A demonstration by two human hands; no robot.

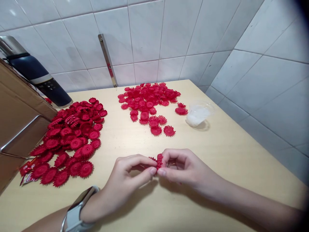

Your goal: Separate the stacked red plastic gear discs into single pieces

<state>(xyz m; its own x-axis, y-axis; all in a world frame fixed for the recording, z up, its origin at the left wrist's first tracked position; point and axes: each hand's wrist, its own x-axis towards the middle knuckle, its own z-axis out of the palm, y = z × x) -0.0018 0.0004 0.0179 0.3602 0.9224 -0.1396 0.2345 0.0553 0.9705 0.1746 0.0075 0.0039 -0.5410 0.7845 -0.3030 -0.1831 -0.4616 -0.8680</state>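
Near the front middle of the table, my left hand (pixel 135 170) and my right hand (pixel 181 166) meet, fingers pinched from both sides on a small red flower-shaped piece (pixel 159 161) with a toothed edge. Its lower part and whatever lies behind the fingers are hidden. Beyond my hands lies a spread pile of the same red flower pieces (pixel 149 96), a few of them loose toward me. A second, denser heap of red flower pieces (pixel 74 138) covers the left side of the table. A watch (pixel 80 206) sits on my left wrist.
A clear plastic cup (pixel 198 114) with white content stands tilted at the right. At the left are a cardboard box (pixel 21 122), a dark blue thermos bottle (pixel 38 74) and a red wrapper (pixel 27 169). Tiled walls (pixel 147 32) border the wooden table (pixel 229 151).
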